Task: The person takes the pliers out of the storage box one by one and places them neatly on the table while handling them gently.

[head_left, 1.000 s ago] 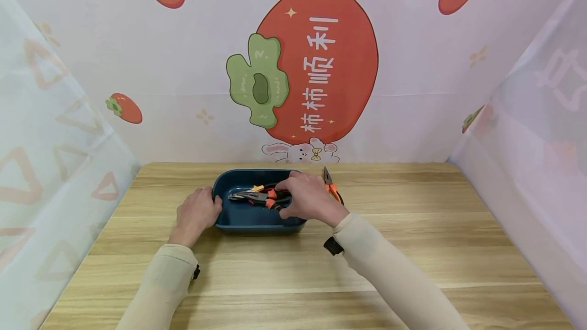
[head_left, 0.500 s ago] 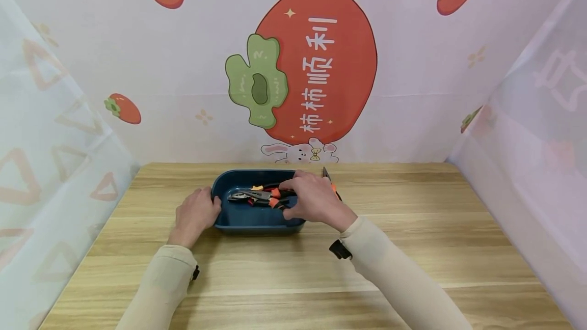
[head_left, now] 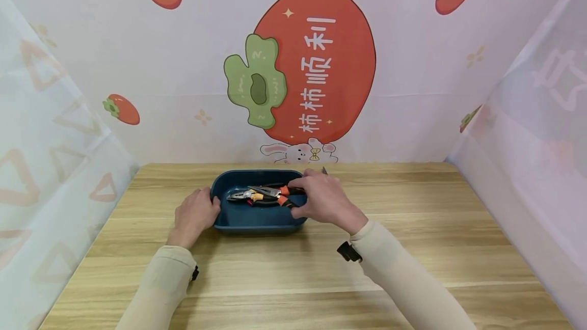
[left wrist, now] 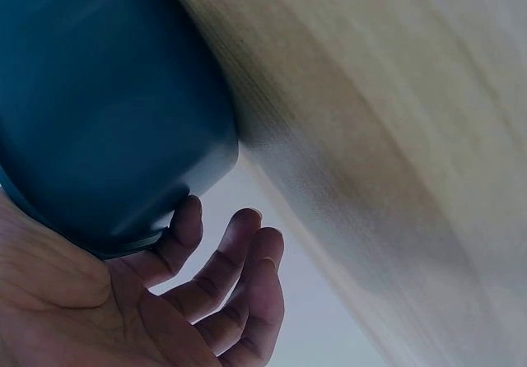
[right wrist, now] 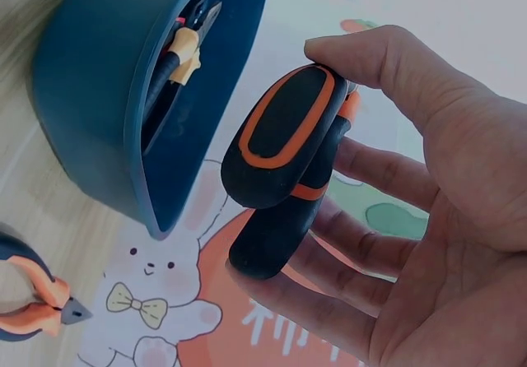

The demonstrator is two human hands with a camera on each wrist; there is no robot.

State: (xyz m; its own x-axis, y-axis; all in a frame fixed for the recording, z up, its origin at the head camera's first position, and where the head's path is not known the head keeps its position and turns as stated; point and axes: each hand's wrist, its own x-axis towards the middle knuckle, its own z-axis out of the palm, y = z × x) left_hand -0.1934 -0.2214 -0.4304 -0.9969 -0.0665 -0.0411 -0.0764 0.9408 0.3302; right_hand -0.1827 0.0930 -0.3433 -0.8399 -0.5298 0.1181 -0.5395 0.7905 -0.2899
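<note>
A dark blue plastic tub stands on the wooden table. My left hand grips its left end, with fingers curled at the rim in the left wrist view. Over the tub's right end, my right hand pinches long-nose pliers by their black-and-orange handles, jaws pointing left over the tub. In the right wrist view the handles lie between thumb and fingers. Below them in the tub lie pliers with yellow-and-black handles, partly covered, beside another silver jaw.
Another pair of orange-and-black pliers lies on the table right of the tub; in the head view only its tip shows past my right hand. A printed persimmon backdrop rises behind the table, with cloth walls at both sides.
My right hand has drawn the held pliers to the right and slightly up, uncovering the yellow-handled pair. It now hides most of the pliers on the table. The left hand stays at the rim.
</note>
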